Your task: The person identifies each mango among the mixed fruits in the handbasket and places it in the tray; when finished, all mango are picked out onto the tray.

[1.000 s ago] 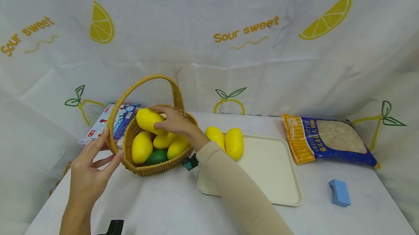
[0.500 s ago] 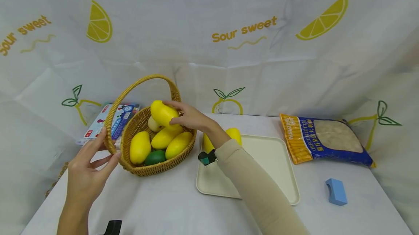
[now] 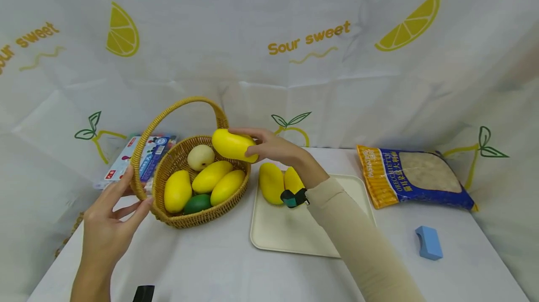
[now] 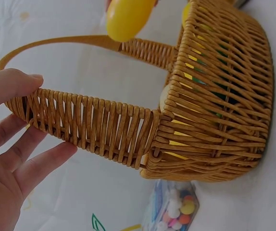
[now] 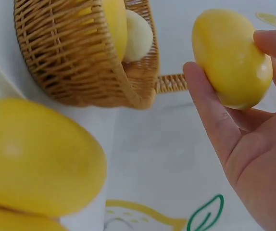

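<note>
My left hand holds the handle of a wicker basket low on its left side, thumb on one face and fingers on the other. Inside the basket lie three yellow mangoes, a dark green fruit and a pale round fruit. Above the basket's right rim, my right hand grips another yellow mango between thumb and fingers; the right wrist view shows this mango lifted clear of the basket. Two more mangoes rest on the cream tray, one partly hidden by the right wrist.
A blue and orange pasta bag lies right of the tray, with a blue block in front of it. Flat printed packages sit behind the basket's left side. A patterned white curtain closes off the back.
My right hand has carried the mango up and rightward from over the basket's middle to its right rim, uncovering the pale fruit. The left hand keeps its hold on the handle.
</note>
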The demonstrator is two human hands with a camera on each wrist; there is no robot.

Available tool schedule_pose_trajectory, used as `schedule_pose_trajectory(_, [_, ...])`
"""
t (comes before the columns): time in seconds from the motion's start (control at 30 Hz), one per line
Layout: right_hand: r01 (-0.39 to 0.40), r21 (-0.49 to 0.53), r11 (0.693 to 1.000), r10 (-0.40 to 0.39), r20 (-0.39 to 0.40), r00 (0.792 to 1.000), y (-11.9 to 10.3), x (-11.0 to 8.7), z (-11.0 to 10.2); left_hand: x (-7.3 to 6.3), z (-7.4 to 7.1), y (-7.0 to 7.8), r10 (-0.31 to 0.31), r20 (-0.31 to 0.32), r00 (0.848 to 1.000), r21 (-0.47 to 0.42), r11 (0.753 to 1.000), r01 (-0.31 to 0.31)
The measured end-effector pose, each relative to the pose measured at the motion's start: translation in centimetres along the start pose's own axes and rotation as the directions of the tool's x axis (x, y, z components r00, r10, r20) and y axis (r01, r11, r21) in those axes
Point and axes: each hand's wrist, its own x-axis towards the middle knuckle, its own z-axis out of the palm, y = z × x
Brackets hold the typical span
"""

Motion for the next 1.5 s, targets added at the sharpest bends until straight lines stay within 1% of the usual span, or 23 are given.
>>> schedule_pose_trajectory(0.07, [0.004, 0.003, 1.0, -0.004, -0.011, 1.0, 0.1, -0.9, -0.6, 0.0, 0.0, 0.0, -0.003, 0.002, 1.0, 0.003, 1.0, 0.003])
schedule_pose_trajectory(0.23, [-0.014, 0.009, 1.0, 0.015, -0.104, 0.995, 0.7, -3.7, -2.5, 0.1, 0.1, 0.1, -0.006, 0.008, 1.0, -0.003, 1.0, 0.006])
schedule_pose_trajectory(0.43, [-0.022, 0.047, 0.999, 0.03, -0.169, 0.985, 2.0, -7.0, -4.8, 0.0, 0.1, 0.0, -0.023, 0.006, 1.0, -0.002, 1.0, 0.023])
schedule_pose_trajectory(0.53, [-0.033, 0.059, 0.998, 0.044, -0.2, 0.979, 2.5, -8.4, -5.5, 0.0, -0.1, 0.0, -0.025, -0.003, 1.0, -0.001, 1.0, 0.025])
schedule_pose_trajectory(0.67, [-0.05, 0.043, 0.998, 0.059, -0.236, 0.97, 3.2, -10.1, -6.3, 0.1, -0.3, 0.1, -0.017, -0.006, 1.0, 0.007, 1.0, 0.017])
schedule_pose_trajectory(0.83, [-0.104, -0.01, 0.995, 0.097, -0.283, 0.954, 4.6, -12.3, -6.7, 0.2, -0.4, 0.3, 0.003, 0.01, 1.0, 0.019, 1.0, -0.004])
schedule_pose_trajectory(0.93, [-0.134, -0.019, 0.991, 0.121, -0.309, 0.943, 5.7, -13.4, -6.8, 0.1, -0.3, 0.4, -0.013, 0.008, 1.0, 0.024, 1.0, 0.013])
schedule_pose_trajectory(1.03, [-0.161, -0.007, 0.987, 0.15, -0.324, 0.934, 6.5, -14.2, -6.7, -0.2, -0.3, 0.4, -0.071, -0.001, 0.997, 0.055, 0.996, 0.071])
schedule_pose_trajectory(1.17, [-0.172, 0.015, 0.985, 0.168, -0.33, 0.929, 7.1, -14.8, -6.4, -0.3, -0.6, 0.3, -0.136, -0.008, 0.991, 0.086, 0.987, 0.136])
schedule_pose_trajectory(1.23, [-0.181, 0.01, 0.983, 0.174, -0.336, 0.926, 7.3, -15.0, -6.3, -0.3, -0.7, 0.3, -0.139, -0.01, 0.99, 0.08, 0.987, 0.139])
schedule_pose_trajectory(1.4, [-0.245, -0.042, 0.969, 0.214, -0.358, 0.909, 8.1, -16.0, -6.2, -0.2, -0.5, 0.6, -0.109, -0.006, 0.994, 0.04, 0.993, 0.109])
schedule_pose_trajectory(1.5, [-0.254, -0.04, 0.966, 0.224, -0.356, 0.907, 8.6, -16.8, -6.1, -0.2, -0.3, 0.6, -0.101, -0.001, 0.995, 0.036, 0.994, 0.101])
